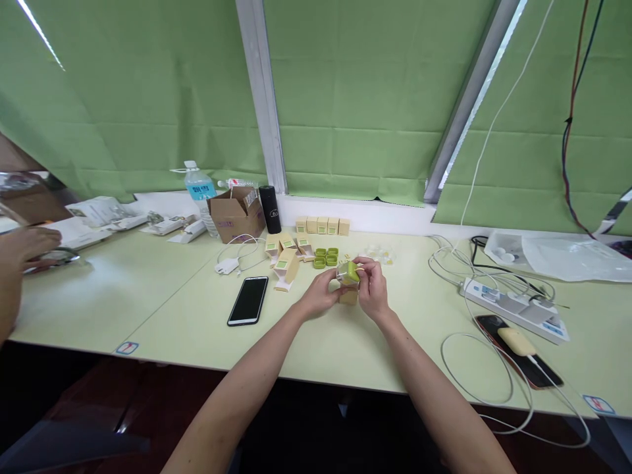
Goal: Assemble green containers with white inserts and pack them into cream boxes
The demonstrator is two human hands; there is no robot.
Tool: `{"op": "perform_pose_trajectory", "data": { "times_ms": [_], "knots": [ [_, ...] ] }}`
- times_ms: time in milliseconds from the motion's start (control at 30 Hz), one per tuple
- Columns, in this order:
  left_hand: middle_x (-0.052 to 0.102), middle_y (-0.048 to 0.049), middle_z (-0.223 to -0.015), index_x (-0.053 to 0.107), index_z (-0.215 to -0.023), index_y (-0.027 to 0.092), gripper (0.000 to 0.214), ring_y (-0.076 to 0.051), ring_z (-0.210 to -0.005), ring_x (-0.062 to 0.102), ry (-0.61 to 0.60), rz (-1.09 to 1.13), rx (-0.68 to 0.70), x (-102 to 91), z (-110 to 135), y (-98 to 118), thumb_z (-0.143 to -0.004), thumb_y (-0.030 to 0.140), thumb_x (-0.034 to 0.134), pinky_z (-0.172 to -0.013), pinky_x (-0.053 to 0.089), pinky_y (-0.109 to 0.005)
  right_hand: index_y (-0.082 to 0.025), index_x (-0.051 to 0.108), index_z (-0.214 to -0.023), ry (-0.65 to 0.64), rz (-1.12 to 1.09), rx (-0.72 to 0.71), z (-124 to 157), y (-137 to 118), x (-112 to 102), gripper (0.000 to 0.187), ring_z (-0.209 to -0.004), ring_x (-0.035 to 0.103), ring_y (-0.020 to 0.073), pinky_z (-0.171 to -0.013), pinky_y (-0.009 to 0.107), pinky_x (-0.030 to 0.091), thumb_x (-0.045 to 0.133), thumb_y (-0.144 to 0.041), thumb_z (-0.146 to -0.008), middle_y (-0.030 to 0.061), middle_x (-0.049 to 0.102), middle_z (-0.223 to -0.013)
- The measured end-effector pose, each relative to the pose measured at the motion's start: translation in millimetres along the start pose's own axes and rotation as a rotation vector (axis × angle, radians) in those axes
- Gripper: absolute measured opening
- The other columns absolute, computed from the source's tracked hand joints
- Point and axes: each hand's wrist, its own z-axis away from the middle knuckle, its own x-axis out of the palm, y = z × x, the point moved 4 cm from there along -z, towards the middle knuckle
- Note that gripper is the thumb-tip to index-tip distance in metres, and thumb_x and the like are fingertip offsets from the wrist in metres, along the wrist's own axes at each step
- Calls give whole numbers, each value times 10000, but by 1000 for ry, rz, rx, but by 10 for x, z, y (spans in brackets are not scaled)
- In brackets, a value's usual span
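Both hands meet near the middle of the pale green surface, a little in from its near edge, closed together on a small cube [348, 272]. The left hand [320, 294] grips it from one side and the right hand [374, 287] from the other, fingertips on top. The cube looks clear-walled with a yellow-green piece inside; finer detail is too small to tell. Just beneath it a small tan box [348, 298] stands between the wrists, partly hidden by the fingers. Just beyond the hands lie green pots [326, 257] and several opened tan cartons [286, 258], with a row of closed tan boxes [322, 225] along the far edge. A black phone [248, 300] lies face up to the left, near a white charger [227, 266]. A brown cardboard box [236, 214], a black cylinder [270, 209] and a water bottle [200, 189] stand further back. Toward the right edge are a power strip [513, 309] with loose white cables, and a second phone [530, 365] under a yellow case [516, 342]. Another person's hand [22, 250] rests at the far left edge.
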Motion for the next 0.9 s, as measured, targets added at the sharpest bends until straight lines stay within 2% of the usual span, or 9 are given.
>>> {"op": "perform_pose_trajectory", "data": {
  "times_ms": [67,200,333,433,567,733,900],
  "knots": [
    [721,-73,-1183,660,-1185,224,340,-284,-1068,678,-2,20,-13,0,0,4,-847,253,675,-945,542,-435,-268,445,-968,-8,31,-11,4,-4,-3,203,-1054,681,243,-774,375,560,384,-450,-1034,116,667,-1188],
    [729,-81,-1121,647,-1133,205,292,-273,-1032,690,2,51,-3,-16,-3,-18,-852,277,681,-926,556,-427,-265,445,-973,-29,104,14,-11,56,-15,216,-975,697,232,-797,385,558,367,-456,-1037,112,670,-1187],
    [720,-85,-1141,626,-1117,202,247,-251,-1104,683,18,116,20,-14,-3,-76,-882,273,654,-1017,535,-429,-263,463,-994,-35,100,41,-38,124,-98,212,-896,709,223,-704,360,561,370,-448,-1040,105,682,-1191],
    [716,-86,-1121,631,-1098,195,235,-244,-1086,684,35,130,19,-7,1,-110,-875,265,659,-1010,546,-431,-259,499,-1000,-88,138,43,-49,125,-170,197,-787,702,197,-639,329,539,383,-413,-1041,87,699,-1182],
    [708,-99,-1200,645,-1169,189,316,-252,-1137,668,28,139,18,-1,5,-126,-860,254,662,-1042,535,-436,-253,574,-1015,-132,334,-60,-47,54,-232,183,-788,695,182,-693,303,514,408,-327,-1031,51,739,-1112],
    [684,-107,-1306,623,-1297,194,455,-270,-1214,644,20,133,13,5,9,-153,-846,235,659,-1092,506,-453,-243,621,-1051,-153,495,-206,-24,-21,-227,227,-839,709,166,-631,252,454,394,-249,-1040,48,757,-1108],
    [680,-107,-1326,619,-1330,199,493,-279,-1228,641,31,135,13,12,12,-184,-839,228,663,-1096,505,-466,-240,641,-1024,-175,605,-288,-9,-69,-220,250,-889,707,150,-595,231,391,399,-177,-1035,34,761,-1107]
  ]
}}
